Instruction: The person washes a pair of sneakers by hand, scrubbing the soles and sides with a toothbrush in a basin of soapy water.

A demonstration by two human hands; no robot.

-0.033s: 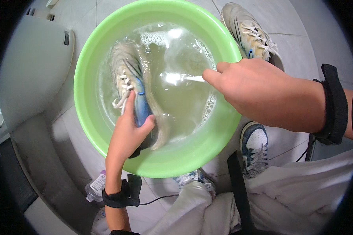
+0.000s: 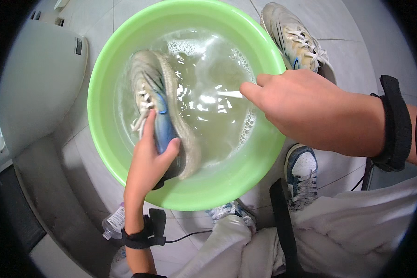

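A light green basin (image 2: pixel 110 153) holds cloudy, sudsy water. In its left half lies a wet sneaker (image 2: pixel 164 132), grey and blue with white laces, toe pointing away from me and sole edge facing right. My left hand (image 2: pixel 149 160) grips it near the heel, with a finger by the laces and the thumb on its side. Over the basin's right rim, my right hand (image 2: pixel 296 106) is closed on a white-handled tool (image 2: pixel 230 94). The tool's far end is lost in the water, so its kind is hidden.
A matching sneaker (image 2: pixel 287 37) stands on the tiled floor at the far right, beside the basin. A clear bottle (image 2: pixel 113 222) lies near my left wrist. To the left is a white rounded fixture (image 2: pixel 41 78). My own shoes (image 2: pixel 301 169) flank the basin's near side.
The sneaker has tilted a little, showing more of its sole edge. Ripples have spread over the water, and less of the white tool shows. Both hands have barely moved.
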